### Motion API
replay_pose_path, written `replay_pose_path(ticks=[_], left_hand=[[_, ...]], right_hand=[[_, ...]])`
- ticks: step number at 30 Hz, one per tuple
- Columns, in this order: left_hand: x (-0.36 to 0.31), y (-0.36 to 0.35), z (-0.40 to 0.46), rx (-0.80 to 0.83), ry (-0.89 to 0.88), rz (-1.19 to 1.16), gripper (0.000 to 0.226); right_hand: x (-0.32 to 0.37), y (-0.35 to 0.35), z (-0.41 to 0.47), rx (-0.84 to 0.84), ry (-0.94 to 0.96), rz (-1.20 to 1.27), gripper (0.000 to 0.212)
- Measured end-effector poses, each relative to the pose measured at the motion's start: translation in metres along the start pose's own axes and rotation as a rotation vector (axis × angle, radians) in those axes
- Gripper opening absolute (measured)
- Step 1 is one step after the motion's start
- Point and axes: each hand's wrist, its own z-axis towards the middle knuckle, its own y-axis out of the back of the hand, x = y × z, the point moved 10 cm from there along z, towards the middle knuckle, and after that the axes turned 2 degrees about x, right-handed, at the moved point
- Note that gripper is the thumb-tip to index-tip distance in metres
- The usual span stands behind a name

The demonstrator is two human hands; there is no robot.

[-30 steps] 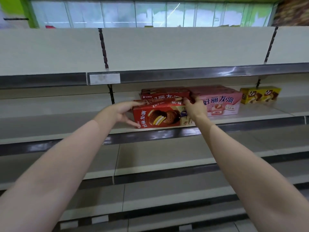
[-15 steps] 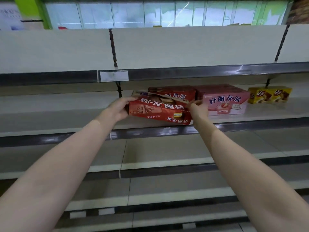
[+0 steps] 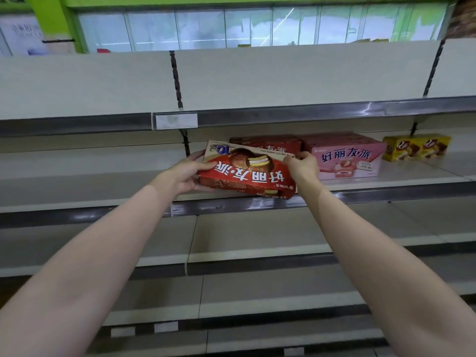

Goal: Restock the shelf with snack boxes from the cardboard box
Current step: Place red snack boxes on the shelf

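A red snack box (image 3: 244, 173) with a chocolate pie picture is held tilted and upside down over the front of the second shelf (image 3: 103, 191). My left hand (image 3: 185, 173) grips its left end, thumb on the printed face. My right hand (image 3: 302, 167) grips its right end. Behind it another red box (image 3: 268, 144) lies on the shelf, with a pink box (image 3: 347, 158) to its right. The cardboard box is out of view.
Yellow snack boxes (image 3: 416, 146) sit farther right on the same shelf. A blank price tag holder (image 3: 176, 121) hangs on the rail of the shelf above. Lower shelves (image 3: 257, 238) step out toward me. A dark upright (image 3: 176, 78) divides the back panels.
The red box stood upright on the shelf front a second ago. Both hands have lifted it and turned it over, so its print now reads upside down.
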Motion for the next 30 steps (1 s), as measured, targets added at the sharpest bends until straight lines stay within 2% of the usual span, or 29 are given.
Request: replay_pose_path(ticks=[2,4,7,10,13,15,17,19,22,25,28,30], left_hand=[[-0.003,0.007,0.004,-0.071,-0.025,-0.007,0.072],[-0.004,0.022,0.01,-0.219,-0.073,-0.156,0.075],[-0.004,0.034,0.011,-0.356,-0.148,-0.349,0.048],[-0.009,0.021,0.012,-0.287,-0.144,-0.296,0.033],[-0.018,-0.011,0.01,-0.146,-0.137,-0.006,0.046],[-0.02,-0.033,0.006,-0.058,-0.137,0.136,0.05],[-0.026,-0.041,0.005,-0.054,-0.164,0.182,0.052],[-0.033,-0.044,0.005,-0.069,-0.186,0.242,0.057],[-0.036,-0.052,0.005,-0.02,-0.192,0.308,0.061],[-0.033,-0.059,0.004,0.036,-0.19,0.317,0.047],[-0.031,-0.059,0.007,0.033,-0.209,0.414,0.055],[-0.028,-0.053,0.01,0.048,-0.193,0.539,0.064]], right_hand=[[-0.002,0.002,0.001,0.002,-0.032,-0.099,0.032],[-0.006,0.0,0.0,0.036,-0.058,-0.16,0.036],[-0.007,-0.012,0.001,0.14,-0.004,-0.314,0.036],[0.001,-0.038,-0.011,0.323,0.064,-0.433,0.035],[0.025,-0.054,-0.015,0.342,0.209,-0.427,0.036],[0.038,-0.063,-0.019,0.376,0.284,-0.391,0.044],[0.043,-0.073,-0.023,0.457,0.312,-0.407,0.064],[0.042,-0.085,-0.028,0.554,0.35,-0.498,0.068],[0.035,-0.094,-0.031,0.673,0.321,-0.475,0.062],[0.028,-0.1,-0.038,0.742,0.278,-0.399,0.065],[0.026,-0.101,-0.035,0.725,0.265,-0.322,0.055],[0.026,-0.09,-0.025,0.667,0.223,-0.275,0.064]])
